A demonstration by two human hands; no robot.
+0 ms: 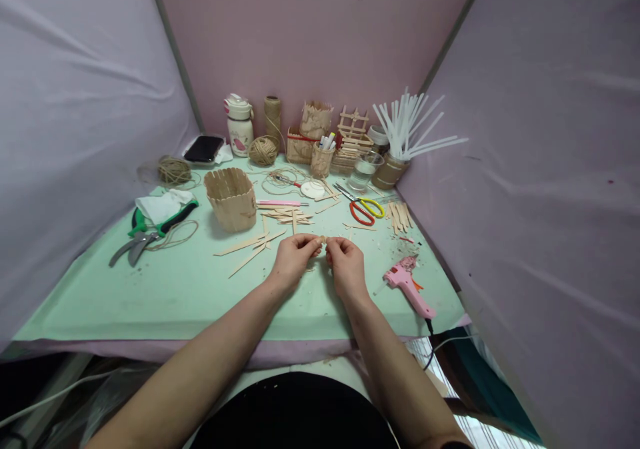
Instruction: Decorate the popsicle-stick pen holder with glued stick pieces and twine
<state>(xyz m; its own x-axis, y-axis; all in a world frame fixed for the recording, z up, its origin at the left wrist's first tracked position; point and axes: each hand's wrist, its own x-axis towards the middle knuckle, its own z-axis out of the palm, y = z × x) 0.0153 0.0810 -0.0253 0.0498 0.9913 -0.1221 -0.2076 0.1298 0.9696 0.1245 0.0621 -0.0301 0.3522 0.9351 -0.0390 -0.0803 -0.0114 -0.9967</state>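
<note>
Closely, hands (pixel 296 257) pinching small tan piece (pixel 323 240), scissors (pixel 354 199) beyond

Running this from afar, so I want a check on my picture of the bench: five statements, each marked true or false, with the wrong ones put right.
1. The left hand and right hand meet at a small pale piece. True.
2. The pink glue gun lies left of both hands. False: it lies to their right.
3. White sticks stand in a brown container. True.
4. The scissors have two blue handles. False: the scissors have one red handle and one yellow.
5. The shears lie partly under a white cloth. True: the shears' handles are partly covered.
</note>
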